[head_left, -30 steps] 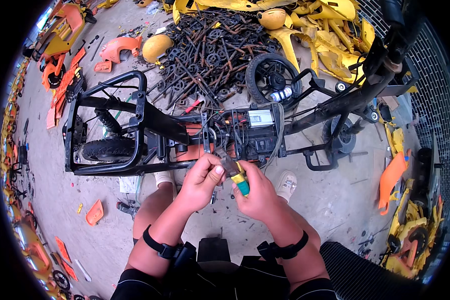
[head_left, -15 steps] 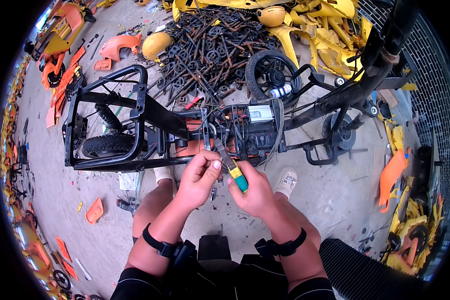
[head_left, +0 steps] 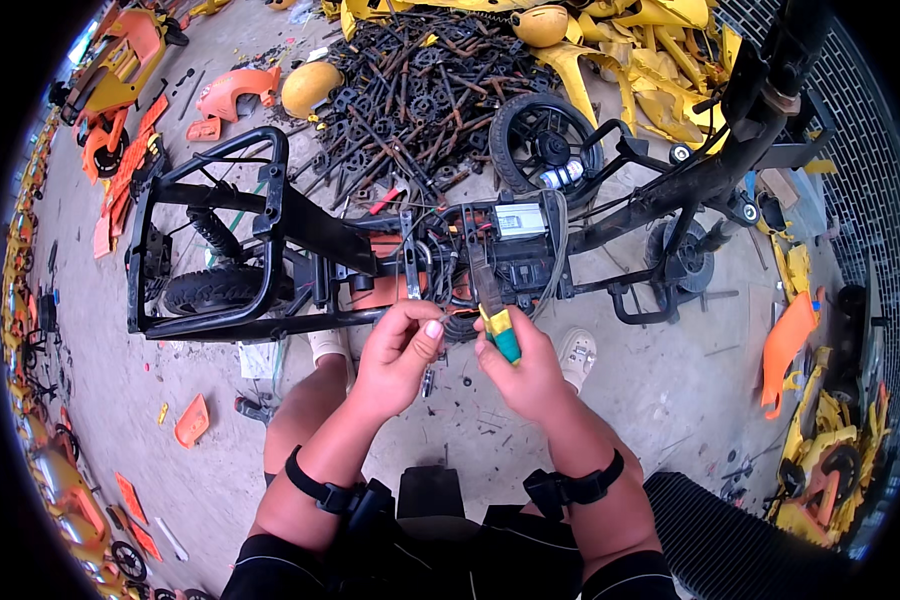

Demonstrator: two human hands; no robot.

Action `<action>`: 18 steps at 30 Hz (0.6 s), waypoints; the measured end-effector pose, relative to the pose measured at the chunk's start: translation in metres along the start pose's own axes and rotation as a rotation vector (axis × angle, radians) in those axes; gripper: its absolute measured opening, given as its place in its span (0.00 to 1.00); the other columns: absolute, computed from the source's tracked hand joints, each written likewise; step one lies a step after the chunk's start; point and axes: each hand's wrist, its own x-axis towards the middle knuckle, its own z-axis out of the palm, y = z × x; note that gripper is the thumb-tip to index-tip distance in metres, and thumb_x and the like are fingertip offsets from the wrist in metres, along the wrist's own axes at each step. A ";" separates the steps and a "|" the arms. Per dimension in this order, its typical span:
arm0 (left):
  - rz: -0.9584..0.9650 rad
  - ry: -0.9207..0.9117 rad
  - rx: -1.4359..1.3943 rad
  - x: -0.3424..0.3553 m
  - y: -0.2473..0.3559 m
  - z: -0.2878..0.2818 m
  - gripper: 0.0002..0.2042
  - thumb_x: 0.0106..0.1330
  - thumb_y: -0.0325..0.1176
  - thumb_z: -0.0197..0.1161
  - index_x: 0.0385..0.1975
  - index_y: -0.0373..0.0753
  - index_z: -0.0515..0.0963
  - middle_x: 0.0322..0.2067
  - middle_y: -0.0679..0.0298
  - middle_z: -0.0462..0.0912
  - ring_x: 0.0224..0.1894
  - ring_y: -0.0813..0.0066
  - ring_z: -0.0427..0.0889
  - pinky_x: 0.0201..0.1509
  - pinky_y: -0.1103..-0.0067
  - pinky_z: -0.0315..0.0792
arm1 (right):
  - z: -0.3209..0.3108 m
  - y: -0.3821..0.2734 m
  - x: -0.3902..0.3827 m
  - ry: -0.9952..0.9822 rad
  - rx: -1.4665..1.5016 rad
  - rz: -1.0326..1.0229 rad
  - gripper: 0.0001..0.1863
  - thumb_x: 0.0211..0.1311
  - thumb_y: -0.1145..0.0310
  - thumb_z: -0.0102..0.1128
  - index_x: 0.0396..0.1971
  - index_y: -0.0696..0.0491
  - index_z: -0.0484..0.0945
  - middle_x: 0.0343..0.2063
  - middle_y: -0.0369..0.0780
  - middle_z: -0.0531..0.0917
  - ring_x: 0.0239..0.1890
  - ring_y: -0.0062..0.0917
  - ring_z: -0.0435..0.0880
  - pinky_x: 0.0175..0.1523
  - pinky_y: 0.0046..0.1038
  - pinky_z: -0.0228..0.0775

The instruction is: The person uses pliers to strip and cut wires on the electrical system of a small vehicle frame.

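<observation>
My right hand point(head_left: 530, 365) is closed around the yellow and green handle of a knife point(head_left: 503, 335), whose dull, worn blade points away from me over the frame. To its left, my left hand point(head_left: 402, 355) is closed in a pinch on what looks like a thin wire point(head_left: 458, 314), mostly hidden by the fingers. Beyond both hands lies the black scooter frame point(head_left: 320, 230) on its side. In its middle section sit a cable bundle point(head_left: 452, 250), a silver controller box point(head_left: 520, 221) and black electrical parts.
Behind the frame, a heap of rusty metal parts point(head_left: 410, 100) stands beside a loose wheel point(head_left: 545, 145). Yellow plastic panels point(head_left: 660, 70) are piled at the far right. An orange panel point(head_left: 790, 340) and a black ribbed mat point(head_left: 720, 530) lie at right.
My right hand has moved the knife to the right, away from my left hand, and the blade now points more straight ahead. My left hand stays nearly in place.
</observation>
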 end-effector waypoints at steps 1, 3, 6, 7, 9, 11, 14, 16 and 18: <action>0.027 0.012 -0.010 0.001 -0.001 0.000 0.07 0.77 0.32 0.59 0.46 0.36 0.74 0.36 0.69 0.76 0.36 0.85 0.73 0.39 0.83 0.70 | -0.001 0.004 0.000 -0.043 0.082 0.021 0.14 0.66 0.73 0.62 0.49 0.57 0.75 0.37 0.38 0.86 0.35 0.19 0.81 0.43 0.25 0.75; 0.082 0.038 -0.029 0.003 -0.004 0.001 0.07 0.77 0.32 0.59 0.47 0.36 0.74 0.37 0.68 0.77 0.37 0.84 0.74 0.40 0.83 0.70 | -0.004 0.004 -0.003 -0.126 0.166 0.046 0.14 0.66 0.75 0.60 0.51 0.57 0.75 0.39 0.37 0.85 0.37 0.18 0.81 0.45 0.25 0.75; 0.103 0.092 -0.045 0.004 0.000 0.003 0.07 0.75 0.30 0.61 0.47 0.36 0.75 0.39 0.69 0.77 0.39 0.84 0.75 0.43 0.83 0.71 | -0.006 -0.004 -0.009 -0.232 0.209 0.044 0.17 0.65 0.79 0.55 0.54 0.58 0.73 0.42 0.39 0.85 0.41 0.20 0.81 0.47 0.26 0.76; 0.105 0.098 -0.052 0.003 0.000 0.003 0.07 0.75 0.29 0.62 0.47 0.37 0.75 0.39 0.69 0.77 0.39 0.84 0.75 0.44 0.83 0.71 | -0.004 -0.003 -0.011 -0.259 0.249 0.035 0.18 0.64 0.81 0.53 0.55 0.58 0.73 0.43 0.40 0.85 0.43 0.20 0.82 0.48 0.27 0.76; 0.108 0.109 -0.067 0.002 0.000 0.005 0.07 0.73 0.28 0.64 0.47 0.37 0.76 0.40 0.69 0.77 0.40 0.84 0.76 0.45 0.83 0.72 | -0.004 0.000 -0.013 -0.311 0.295 0.026 0.21 0.62 0.83 0.50 0.56 0.58 0.72 0.45 0.41 0.84 0.46 0.22 0.82 0.49 0.28 0.76; 0.120 0.103 -0.062 0.000 -0.002 0.004 0.08 0.72 0.27 0.65 0.47 0.37 0.76 0.40 0.69 0.77 0.40 0.84 0.76 0.45 0.83 0.72 | -0.003 0.007 -0.014 -0.362 0.309 0.024 0.23 0.61 0.86 0.47 0.57 0.58 0.70 0.48 0.42 0.84 0.49 0.23 0.82 0.50 0.28 0.77; 0.151 0.099 -0.035 0.000 -0.004 0.003 0.09 0.72 0.27 0.66 0.47 0.37 0.76 0.40 0.69 0.78 0.40 0.84 0.76 0.45 0.83 0.72 | 0.000 0.005 -0.012 -0.302 0.282 0.073 0.24 0.60 0.86 0.47 0.58 0.57 0.70 0.49 0.43 0.83 0.50 0.25 0.83 0.50 0.29 0.77; 0.159 0.098 -0.018 -0.001 -0.004 0.003 0.08 0.72 0.27 0.66 0.47 0.37 0.76 0.40 0.69 0.78 0.40 0.84 0.76 0.45 0.82 0.73 | 0.001 0.008 -0.012 -0.283 0.283 0.107 0.24 0.60 0.87 0.47 0.57 0.57 0.70 0.49 0.43 0.83 0.50 0.26 0.83 0.49 0.29 0.78; 0.148 0.098 -0.009 -0.002 -0.005 0.003 0.08 0.72 0.27 0.66 0.47 0.37 0.76 0.40 0.69 0.78 0.40 0.84 0.76 0.46 0.82 0.73 | 0.001 0.008 -0.011 -0.292 0.300 0.169 0.24 0.61 0.87 0.47 0.58 0.57 0.70 0.50 0.43 0.83 0.51 0.27 0.83 0.49 0.30 0.79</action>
